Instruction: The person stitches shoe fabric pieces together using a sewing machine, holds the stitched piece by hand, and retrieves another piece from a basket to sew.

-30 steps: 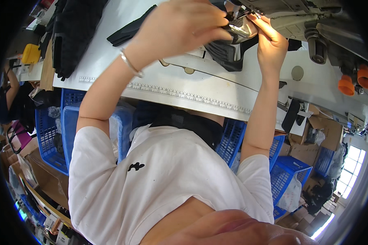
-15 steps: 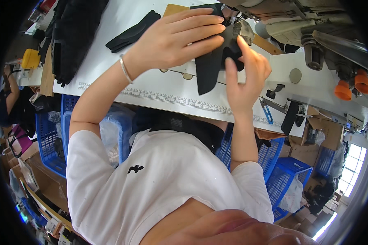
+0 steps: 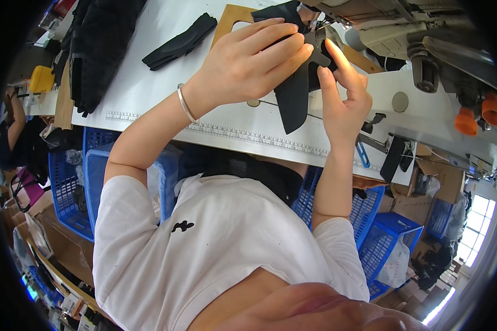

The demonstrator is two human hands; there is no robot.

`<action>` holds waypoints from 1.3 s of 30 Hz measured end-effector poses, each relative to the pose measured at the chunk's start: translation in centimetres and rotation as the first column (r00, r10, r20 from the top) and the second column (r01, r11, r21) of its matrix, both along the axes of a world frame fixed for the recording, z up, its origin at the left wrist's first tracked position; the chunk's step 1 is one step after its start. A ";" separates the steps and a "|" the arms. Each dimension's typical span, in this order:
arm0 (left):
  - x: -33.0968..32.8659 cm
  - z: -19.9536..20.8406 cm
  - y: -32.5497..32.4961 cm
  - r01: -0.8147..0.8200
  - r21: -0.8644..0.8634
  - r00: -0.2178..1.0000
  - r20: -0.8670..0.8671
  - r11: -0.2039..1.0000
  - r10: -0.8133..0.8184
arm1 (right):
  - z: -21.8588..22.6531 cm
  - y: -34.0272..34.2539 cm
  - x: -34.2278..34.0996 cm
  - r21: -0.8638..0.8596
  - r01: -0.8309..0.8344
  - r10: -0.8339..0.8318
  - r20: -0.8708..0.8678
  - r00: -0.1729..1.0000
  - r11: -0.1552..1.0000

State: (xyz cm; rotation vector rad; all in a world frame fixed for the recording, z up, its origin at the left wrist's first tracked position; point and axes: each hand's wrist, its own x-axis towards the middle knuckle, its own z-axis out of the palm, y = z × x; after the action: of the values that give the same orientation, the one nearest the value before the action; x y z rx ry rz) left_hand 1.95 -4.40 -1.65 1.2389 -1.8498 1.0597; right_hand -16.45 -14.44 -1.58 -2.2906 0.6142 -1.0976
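Dark fabric lies under the needle area of a sewing machine [image 3: 389, 36]. One black fabric piece [image 3: 293, 105] hangs toward me in a pointed flap over the white table. My left hand [image 3: 251, 63], a bangle on its wrist, bends over this fabric with fingers close together and gripping it; its thumb is hidden. My right hand [image 3: 348, 96] holds the fabric's right side between thumb and forefinger, near a small grey mesh part. The metal presser foot area [image 3: 310, 19] is just beyond my fingertips, partly covered.
Left on the white table [image 3: 149, 94] lie a folded black strip [image 3: 180, 41] and a black fabric pile [image 3: 102, 49]. A printed ruler [image 3: 232, 132] runs along the front edge. Blue snips [image 3: 362, 153] lie right; blue baskets [image 3: 391, 243] stand below.
Both hands have shifted slightly right. My left fingers have bent more, and my right thumb and forefinger have closed onto the fabric. The hanging flap has moved right and turned a little.
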 end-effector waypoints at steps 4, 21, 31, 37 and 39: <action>-0.2 0.1 -0.1 -0.013 -0.021 1.000 0.008 1.000 0.013 | 0.2 -0.4 -0.1 0.034 -0.032 0.031 0.012 0.999 0.999; -2.1 2.2 0.0 0.089 0.147 0.725 -0.688 0.985 0.037 | 0.9 -0.8 0.0 0.132 -0.054 0.059 -0.033 0.998 0.990; -0.8 1.1 -0.7 0.103 0.007 0.943 -0.319 0.995 -0.096 | 1.3 -1.4 -0.2 0.170 -0.076 0.085 -0.048 0.995 0.983; -0.8 0.0 -0.3 0.027 0.021 0.996 -0.089 0.999 -0.025 | 1.5 -1.4 -0.2 0.128 -0.103 0.111 -0.057 0.992 0.986; -0.6 0.1 -0.3 0.001 0.003 0.999 0.042 1.000 -0.001 | 1.5 -1.4 -0.3 0.151 -0.089 0.100 -0.065 0.993 0.985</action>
State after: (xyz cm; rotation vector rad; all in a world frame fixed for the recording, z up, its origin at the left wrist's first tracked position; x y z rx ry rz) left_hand 1.32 -4.70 -1.51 1.2257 -1.8838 1.0907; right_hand -16.75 -15.86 -0.07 -2.2151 0.5877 -0.8979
